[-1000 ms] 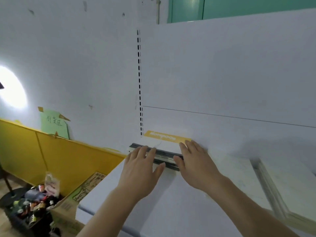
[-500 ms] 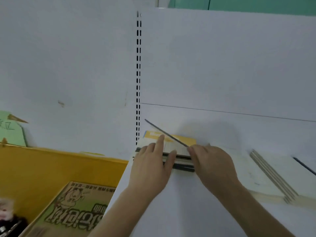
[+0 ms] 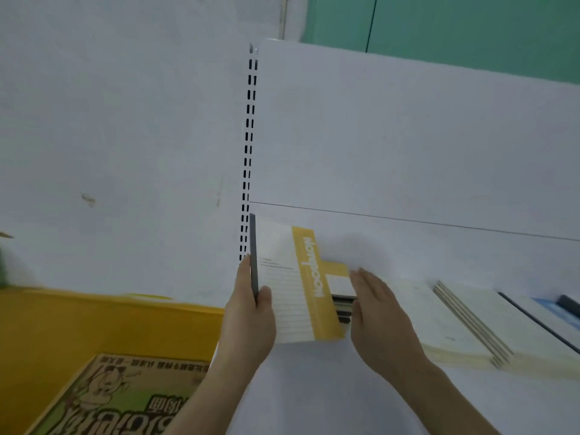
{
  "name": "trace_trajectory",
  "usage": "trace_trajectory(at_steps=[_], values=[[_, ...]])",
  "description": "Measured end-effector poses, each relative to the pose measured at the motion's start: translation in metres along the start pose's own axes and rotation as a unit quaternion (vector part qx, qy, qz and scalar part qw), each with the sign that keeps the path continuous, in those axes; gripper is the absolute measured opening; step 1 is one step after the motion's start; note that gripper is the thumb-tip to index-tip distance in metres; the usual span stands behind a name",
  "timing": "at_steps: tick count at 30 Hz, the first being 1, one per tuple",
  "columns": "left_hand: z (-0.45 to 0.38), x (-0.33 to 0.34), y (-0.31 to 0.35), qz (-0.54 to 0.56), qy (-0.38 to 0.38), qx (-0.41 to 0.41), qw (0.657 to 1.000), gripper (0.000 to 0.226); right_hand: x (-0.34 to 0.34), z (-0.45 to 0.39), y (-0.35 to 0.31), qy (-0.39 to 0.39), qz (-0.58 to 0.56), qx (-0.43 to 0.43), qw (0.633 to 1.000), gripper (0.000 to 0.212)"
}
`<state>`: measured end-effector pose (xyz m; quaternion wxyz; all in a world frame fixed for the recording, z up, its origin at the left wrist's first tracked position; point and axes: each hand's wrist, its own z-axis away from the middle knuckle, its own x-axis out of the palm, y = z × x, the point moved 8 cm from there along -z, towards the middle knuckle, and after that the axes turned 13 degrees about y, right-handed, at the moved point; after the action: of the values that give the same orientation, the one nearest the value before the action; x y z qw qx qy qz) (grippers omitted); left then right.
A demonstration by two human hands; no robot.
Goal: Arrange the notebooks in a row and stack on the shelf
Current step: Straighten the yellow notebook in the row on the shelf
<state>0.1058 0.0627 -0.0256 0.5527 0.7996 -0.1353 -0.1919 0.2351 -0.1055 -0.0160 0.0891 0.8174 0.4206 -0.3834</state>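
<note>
In the head view, a yellow-banded notebook point(image 3: 298, 287) is held upright on its edge at the left end of the white shelf point(image 3: 314, 387), close to the slotted upright point(image 3: 248, 158). The left hand point(image 3: 248, 318) is closed on the notebook's dark spine, thumb on the near side and fingers behind. The right hand point(image 3: 381, 315) is spread flat and holds nothing; it rests against the short stack of notebooks point(image 3: 343, 309) lying flat behind and beside the raised one, apparently to steady it. Further right along the shelf, a flat pile of pale notebooks point(image 3: 455, 328) lies well apart from the hands, with more dark-edged ones point(image 3: 533, 318) at the frame edge. A printed carton point(image 3: 119, 397) sits below on the left. The step in hand seems to be the lifting of the top notebook from the stack for standing in a row. The next move likely calls for a firm hold on the spine and a steady lean against the shelf end, so that it does not topple.
</note>
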Motion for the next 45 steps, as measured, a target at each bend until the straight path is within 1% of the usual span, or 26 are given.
trace_trajectory(at_steps=[2, 4, 5, 6, 8, 9, 12, 14, 15, 18, 19, 20, 23, 26, 28, 30, 32, 34, 36, 37, 39, 41, 45], values=[[0.003, -0.012, -0.001, -0.002, -0.005, -0.008, 1.0, 0.046, 0.022, -0.007, 0.005, -0.036, 0.021, -0.035, 0.998, 0.056], [0.005, -0.021, -0.003, -0.003, -0.013, -0.009, 1.0, 0.048, 0.039, -0.013, 0.01, -0.081, 0.033, -0.043, 0.995, 0.056], [0.005, -0.026, -0.005, -0.009, -0.012, -0.012, 1.0, 0.049, 0.045, -0.016, 0.013, -0.1, 0.04, -0.05, 0.993, 0.055], [0.004, -0.03, -0.008, -0.017, -0.007, -0.017, 1.0, 0.05, 0.047, -0.02, 0.012, -0.105, 0.04, -0.067, 0.991, 0.049], [0.002, -0.037, -0.012, -0.03, 0.002, -0.023, 0.999, 0.048, 0.041, -0.026, 0.008, -0.08, 0.046, -0.092, 0.991, 0.031], [0.002, -0.04, -0.014, -0.031, 0.006, -0.024, 0.999, 0.047, 0.035, -0.028, 0.008, -0.061, 0.062, -0.095, 0.992, 0.027], [0.005, -0.046, -0.014, -0.009, 0.018, -0.033, 0.999, 0.043, 0.014, -0.037, 0.012, -0.034, 0.117, -0.064, 0.99, 0.016], [0.007, -0.047, -0.013, 0.014, 0.025, -0.043, 0.999, 0.043, -0.008, -0.043, 0.012, 0.002, 0.103, -0.039, 0.994, 0.017], [0.009, -0.046, -0.011, 0.027, 0.026, -0.048, 0.998, 0.044, -0.022, -0.045, 0.011, 0.036, 0.095, -0.02, 0.995, 0.022], [0.013, -0.038, -0.004, 0.067, 0.015, -0.057, 0.996, 0.049, -0.072, -0.035, -0.007, 0.193, 0.046, 0.015, 0.98, 0.029], [0.014, -0.034, -0.001, 0.079, 0.011, -0.058, 0.995, 0.05, -0.081, -0.026, -0.018, 0.228, 0.035, 0.013, 0.973, 0.028], [0.015, -0.028, 0.002, 0.095, 0.005, -0.058, 0.994, 0.051, -0.081, -0.016, -0.029, 0.241, 0.023, 0.005, 0.97, 0.027], [0.024, -0.001, 0.011, 0.161, -0.033, -0.08, 0.983, 0.049, -0.055, 0.019, -0.065, 0.225, -0.041, -0.053, 0.972, 0.029], [0.035, 0.023, 0.015, 0.224, -0.058, -0.11, 0.967, 0.048, -0.027, 0.051, -0.083, 0.224, -0.068, -0.115, 0.966, 0.041], [0.039, 0.033, 0.018, 0.239, -0.066, -0.09, 0.965, 0.047, -0.022, 0.059, -0.081, 0.202, -0.102, -0.115, 0.967, 0.044], [0.043, 0.043, 0.019, 0.231, -0.076, -0.061, 0.968, 0.051, -0.026, 0.064, -0.072, 0.184, -0.121, -0.111, 0.969, 0.044], [0.05, 0.053, 0.021, 0.222, -0.079, -0.046, 0.971, 0.056, -0.043, 0.07, -0.058, 0.189, -0.138, -0.108, 0.966, 0.041], [0.059, 0.064, 0.029, 0.227, -0.082, -0.037, 0.97, 0.056, -0.062, 0.075, -0.031, 0.211, -0.12, -0.072, 0.967, 0.038], [0.073, 0.077, 0.039, 0.236, -0.097, -0.025, 0.966, 0.056, -0.083, 0.079, 0.009, 0.213, -0.07, 0.033, 0.974, 0.044], [0.082, 0.085, 0.045, 0.238, -0.11, -0.02, 0.965, 0.057, -0.094, 0.083, 0.029, 0.204, -0.048, 0.096, 0.973, 0.047], [0.1, 0.104, 0.053, 0.242, -0.128, -0.013, 0.962, 0.057, -0.103, 0.098, 0.06, 0.143, -0.055, 0.199, 0.968, 0.05], [0.119, 0.122, 0.062, 0.235, -0.126, -0.009, 0.964, 0.056, -0.112, 0.114, 0.08, 0.098, -0.066, 0.241, 0.963, 0.055], [0.166, 0.166, 0.09, 0.216, -0.161, 0.011, 0.963, 0.054, -0.145, 0.141, 0.12, 0.07, -0.046, 0.277, 0.957, 0.065]])
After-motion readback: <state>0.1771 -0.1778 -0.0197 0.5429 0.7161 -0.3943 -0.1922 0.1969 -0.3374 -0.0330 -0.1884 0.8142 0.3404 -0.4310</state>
